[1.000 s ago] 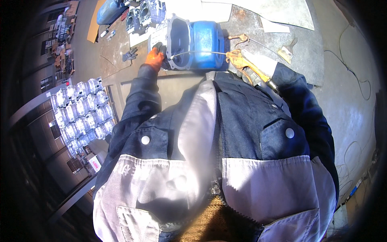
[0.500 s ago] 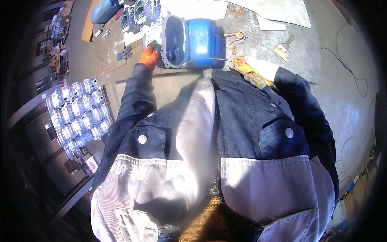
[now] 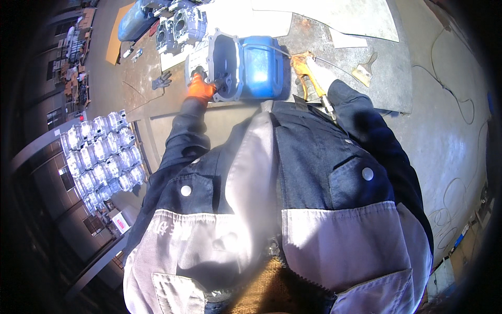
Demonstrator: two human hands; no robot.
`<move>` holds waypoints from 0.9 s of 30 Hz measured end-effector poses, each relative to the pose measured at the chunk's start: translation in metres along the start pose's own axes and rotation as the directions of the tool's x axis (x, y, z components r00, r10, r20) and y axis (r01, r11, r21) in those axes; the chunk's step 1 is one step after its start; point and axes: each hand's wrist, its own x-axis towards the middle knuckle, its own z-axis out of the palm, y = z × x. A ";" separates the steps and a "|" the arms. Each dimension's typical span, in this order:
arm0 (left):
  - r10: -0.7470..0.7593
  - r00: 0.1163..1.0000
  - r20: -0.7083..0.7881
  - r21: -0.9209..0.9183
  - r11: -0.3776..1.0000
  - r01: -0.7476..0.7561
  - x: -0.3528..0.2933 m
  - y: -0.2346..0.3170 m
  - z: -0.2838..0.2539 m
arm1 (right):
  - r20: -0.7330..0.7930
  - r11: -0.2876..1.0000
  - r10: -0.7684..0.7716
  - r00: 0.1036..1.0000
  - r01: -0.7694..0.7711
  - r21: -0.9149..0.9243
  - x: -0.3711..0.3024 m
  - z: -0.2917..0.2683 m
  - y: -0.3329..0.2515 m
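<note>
A pale metal casting point(image 3: 208, 60), like a gearbox housing, sits near the table's front edge with its wide flanged opening turned right. My left hand point(image 3: 201, 88), in an orange glove, grips the casting's near side. To its right, my right hand point(image 3: 308, 70) is wrapped round an orange air blow gun point(image 3: 315, 82). The gun's thin nozzle points left over a blue plastic container point(image 3: 264, 70), toward the casting's opening. A hose fitting point(image 3: 328, 106) hangs from the gun's lower end, close to my jacket. Where the nozzle's tip ends is hard to make out.
Engine castings point(image 3: 183, 26) and another blue container point(image 3: 137, 22) stand at the back left. A dark glove point(image 3: 162, 80) lies left, a paint brush point(image 3: 364, 71) right. Pale sheets point(image 3: 340, 18) cover the table's back. Stacked castings point(image 3: 102, 152) stand left, off the table.
My right hand has moved forward and slightly left with the blow gun, whose nozzle has risen across the blue container. My left hand has shifted a little along the casting's near side.
</note>
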 end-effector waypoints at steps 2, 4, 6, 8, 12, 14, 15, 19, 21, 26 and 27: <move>-0.078 0.997 0.012 0.017 0.997 0.078 -0.004 0.010 -0.003 | 0.008 0.999 -0.014 1.000 0.013 0.039 -0.001 0.010 -0.012; -0.149 0.989 0.010 0.013 0.989 0.149 -0.007 0.015 -0.004 | -0.056 0.996 0.036 0.998 -0.040 -0.080 -0.003 0.017 -0.028; -0.172 0.985 -0.009 -0.026 0.985 0.172 -0.007 0.012 -0.003 | 0.003 0.985 0.000 1.000 0.001 -0.172 -0.015 0.016 -0.039; -0.163 0.987 -0.001 -0.117 0.980 0.162 -0.003 -0.001 -0.003 | -0.002 0.988 0.007 1.000 -0.007 -0.157 -0.027 0.015 -0.050; -0.010 0.998 -0.059 -0.375 0.927 -0.013 0.005 -0.050 -0.016 | 0.395 0.944 -0.260 0.881 0.147 0.294 -0.056 0.010 -0.060; -0.037 0.999 0.006 -0.665 0.746 0.032 0.004 -0.068 -0.028 | 0.428 0.972 -0.175 0.887 0.086 0.218 -0.063 0.005 -0.064; -0.152 0.987 0.060 -0.679 0.718 0.152 0.001 -0.074 -0.036 | 0.395 0.988 -0.100 0.913 0.043 0.150 -0.065 0.002 -0.066; -0.113 0.900 -0.420 0.068 0.986 0.155 -0.012 -0.055 -0.038 | 0.169 0.845 -0.195 0.966 0.078 0.529 -0.063 -0.004 -0.073; 0.342 0.810 -0.476 0.348 0.919 -0.184 -0.018 -0.037 -0.026 | 0.209 0.860 -0.328 0.921 0.200 0.469 -0.065 -0.001 -0.074; -0.185 0.980 -0.076 -0.051 0.982 0.181 -0.010 -0.029 -0.018 | 0.040 0.783 -0.120 0.992 0.070 0.619 -0.069 0.002 -0.084; -0.188 0.979 -0.083 -0.083 0.980 0.181 -0.006 -0.031 -0.020 | 0.225 0.772 -0.104 0.969 -0.064 0.633 -0.067 -0.001 -0.089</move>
